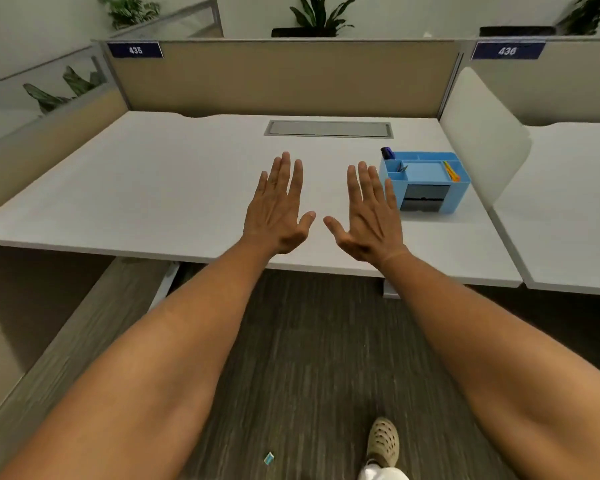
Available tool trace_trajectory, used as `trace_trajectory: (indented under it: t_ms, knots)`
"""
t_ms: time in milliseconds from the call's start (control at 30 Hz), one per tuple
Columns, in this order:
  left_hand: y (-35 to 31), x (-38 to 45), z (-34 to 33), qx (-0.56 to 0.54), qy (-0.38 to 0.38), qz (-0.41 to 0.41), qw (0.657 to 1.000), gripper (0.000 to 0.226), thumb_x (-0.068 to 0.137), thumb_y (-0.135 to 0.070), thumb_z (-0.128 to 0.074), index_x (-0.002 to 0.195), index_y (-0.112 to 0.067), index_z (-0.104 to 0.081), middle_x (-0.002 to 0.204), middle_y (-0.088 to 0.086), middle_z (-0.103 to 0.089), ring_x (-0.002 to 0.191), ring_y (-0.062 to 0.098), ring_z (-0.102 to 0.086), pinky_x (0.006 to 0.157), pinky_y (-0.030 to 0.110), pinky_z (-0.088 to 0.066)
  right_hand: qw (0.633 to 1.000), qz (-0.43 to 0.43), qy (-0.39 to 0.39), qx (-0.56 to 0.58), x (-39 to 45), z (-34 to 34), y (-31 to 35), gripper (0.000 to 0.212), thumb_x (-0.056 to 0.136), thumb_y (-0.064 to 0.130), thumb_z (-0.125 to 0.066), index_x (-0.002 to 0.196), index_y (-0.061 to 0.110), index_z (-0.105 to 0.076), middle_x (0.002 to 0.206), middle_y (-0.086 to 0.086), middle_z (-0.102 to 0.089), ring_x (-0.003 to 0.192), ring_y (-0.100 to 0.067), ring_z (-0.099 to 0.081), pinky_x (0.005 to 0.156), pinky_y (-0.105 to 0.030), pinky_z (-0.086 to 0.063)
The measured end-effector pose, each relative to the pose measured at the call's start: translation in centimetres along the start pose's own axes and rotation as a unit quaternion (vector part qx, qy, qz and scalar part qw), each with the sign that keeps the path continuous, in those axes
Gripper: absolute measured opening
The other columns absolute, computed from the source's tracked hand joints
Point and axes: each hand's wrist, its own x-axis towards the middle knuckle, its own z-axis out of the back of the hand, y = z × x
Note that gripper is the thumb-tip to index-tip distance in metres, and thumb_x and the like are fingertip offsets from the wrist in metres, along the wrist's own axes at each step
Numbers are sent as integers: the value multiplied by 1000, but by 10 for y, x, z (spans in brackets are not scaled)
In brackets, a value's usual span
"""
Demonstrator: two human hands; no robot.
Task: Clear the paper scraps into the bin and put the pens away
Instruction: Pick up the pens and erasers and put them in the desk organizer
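Both arms reach straight out over the front edge of the white desk (153, 188). The left hand (279, 209) is flat with its back up, the fingers stretched out and close together, and the thumb sticking out to the side. It holds nothing. The right hand (368, 213) looks the same way: flat, wide open and empty. The two thumbs point at each other with a small gap between them. It is hard to tell if the palms touch the desk or float just above it.

A blue desk organizer (426, 181) stands on the desk just to the right of the right hand. The little finger of that hand covers a bit of its left side. In its right slot lie some thin orange and yellow sticks (451, 171) that may be pens, but they are too small to be sure. A small clip or two sits in a left slot. A dark blue thing (387, 153) stands right behind the organizer's back left corner.

A grey cover plate (328, 129) is set into the back of the desk. Behind it is a tan wall panel (284, 77) with a sign that reads 435 (135, 50). Plants show above the panel.

On the dark carpet near the bottom lies one small light blue scrap (269, 458). Beside it is a foot in a tan shoe (383, 441), cut off at the bottom edge. No bin shows.
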Motion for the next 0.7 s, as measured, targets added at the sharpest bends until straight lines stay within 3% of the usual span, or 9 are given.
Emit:
trace_trajectory:
  t_ms: [267, 700]
  knots:
    - [0, -88, 7, -25, 25, -3, 999, 89, 93, -58, -36, 151, -15, 17, 158, 10, 25, 145, 24, 21, 120, 42, 8, 999, -2, 34, -6, -79, 14, 39, 92, 85, 71, -22, 151, 15, 9, 160, -10, 11, 146, -26, 12, 118, -47, 6]
    - [-36, -241, 20, -21, 70, 29, 997, 93, 92, -53, -39, 149, -13, 21, 156, 15, 25, 145, 25, 21, 120, 43, 4, 998, 5, 48, 32, -226, 45, 71, 92, 85, 69, -26, 151, 14, 6, 160, -14, 5, 147, -29, 6, 119, -50, -3]
